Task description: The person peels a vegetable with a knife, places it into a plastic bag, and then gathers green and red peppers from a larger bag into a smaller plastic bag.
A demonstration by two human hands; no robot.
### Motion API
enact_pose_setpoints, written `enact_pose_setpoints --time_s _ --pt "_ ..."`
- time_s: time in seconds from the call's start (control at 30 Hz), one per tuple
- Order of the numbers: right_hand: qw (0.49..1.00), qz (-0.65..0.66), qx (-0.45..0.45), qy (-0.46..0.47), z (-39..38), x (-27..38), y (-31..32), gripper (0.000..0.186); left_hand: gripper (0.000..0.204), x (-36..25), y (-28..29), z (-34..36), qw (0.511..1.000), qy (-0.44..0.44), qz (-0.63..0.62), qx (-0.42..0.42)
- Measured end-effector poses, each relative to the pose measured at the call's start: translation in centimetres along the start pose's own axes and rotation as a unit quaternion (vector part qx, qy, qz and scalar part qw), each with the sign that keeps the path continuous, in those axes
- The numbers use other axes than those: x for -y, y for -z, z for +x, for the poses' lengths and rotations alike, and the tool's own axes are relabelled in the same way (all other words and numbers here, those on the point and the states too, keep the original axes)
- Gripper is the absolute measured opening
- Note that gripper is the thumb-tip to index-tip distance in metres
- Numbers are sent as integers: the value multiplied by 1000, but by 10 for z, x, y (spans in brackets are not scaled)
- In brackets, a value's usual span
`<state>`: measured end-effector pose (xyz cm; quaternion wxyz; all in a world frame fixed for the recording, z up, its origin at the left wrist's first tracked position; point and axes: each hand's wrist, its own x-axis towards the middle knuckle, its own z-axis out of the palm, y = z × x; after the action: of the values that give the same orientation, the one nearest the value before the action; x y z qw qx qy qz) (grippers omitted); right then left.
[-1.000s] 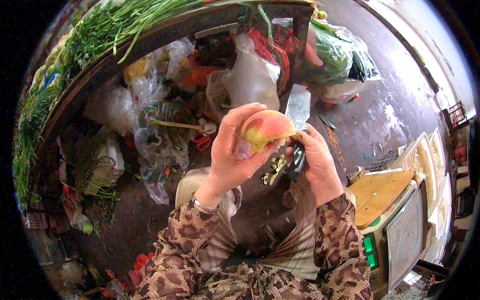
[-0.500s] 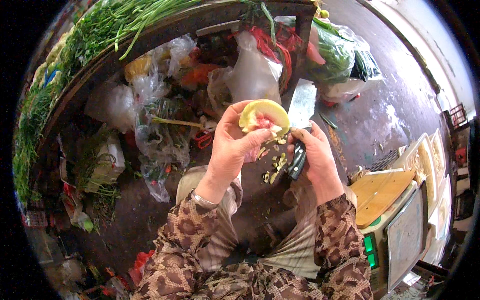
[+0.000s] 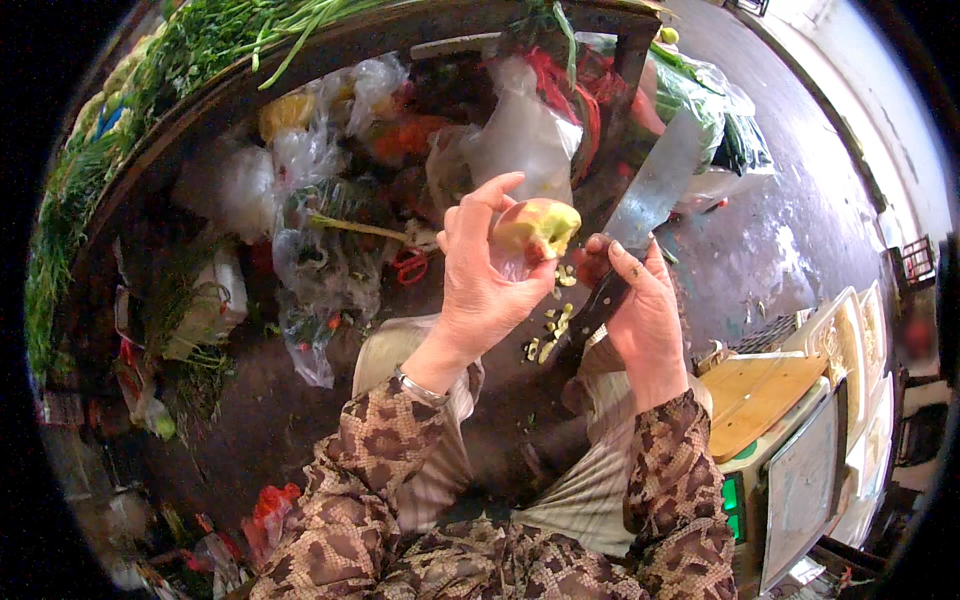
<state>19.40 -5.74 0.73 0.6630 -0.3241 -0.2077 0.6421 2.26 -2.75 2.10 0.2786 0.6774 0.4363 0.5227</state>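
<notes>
My left hand point(image 3: 485, 285) is closed around a cut red-and-yellow fruit point(image 3: 532, 225), with pale flesh showing where it is cut. To its right, my right hand point(image 3: 640, 305) grips a large knife point(image 3: 650, 180) by its dark handle; the broad metal blade points up and to the right, beside the fruit. Small pale peelings point(image 3: 555, 330) are scattered on the dark floor below, between my trousered knees.
A rack edge point(image 3: 340, 30) with leafy greens point(image 3: 200, 40) arches overhead, above plastic bags point(image 3: 520, 150) and loose stems. Bagged greens point(image 3: 690, 105) lie at upper right. A wooden board point(image 3: 760, 400), weighing scale point(image 3: 800, 490) and white trays point(image 3: 850, 330) stand at my right.
The fruit has been turned, its cut face swinging away from me, and shifted slightly right with my left hand. The knife blade has risen and now slants more to the upper right.
</notes>
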Motion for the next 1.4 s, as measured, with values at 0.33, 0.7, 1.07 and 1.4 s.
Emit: enact_pose_setpoints --time_s 0.33,0.7,1.07,1.4 --pt "999 -9 32 -6 0 -5 1 27 76 3 0 4 993 -87 74 14" --pt "999 11 22 -28 1 -3 0 26 75 7 -2 2 988 40 -135 60" --pt "998 -12 17 -53 -3 3 -6 21 57 9 0 5 895 197 -395 55" --pt "996 -84 8 4 -1 2 -1 13 50 14 3 8 825 256 -498 74"
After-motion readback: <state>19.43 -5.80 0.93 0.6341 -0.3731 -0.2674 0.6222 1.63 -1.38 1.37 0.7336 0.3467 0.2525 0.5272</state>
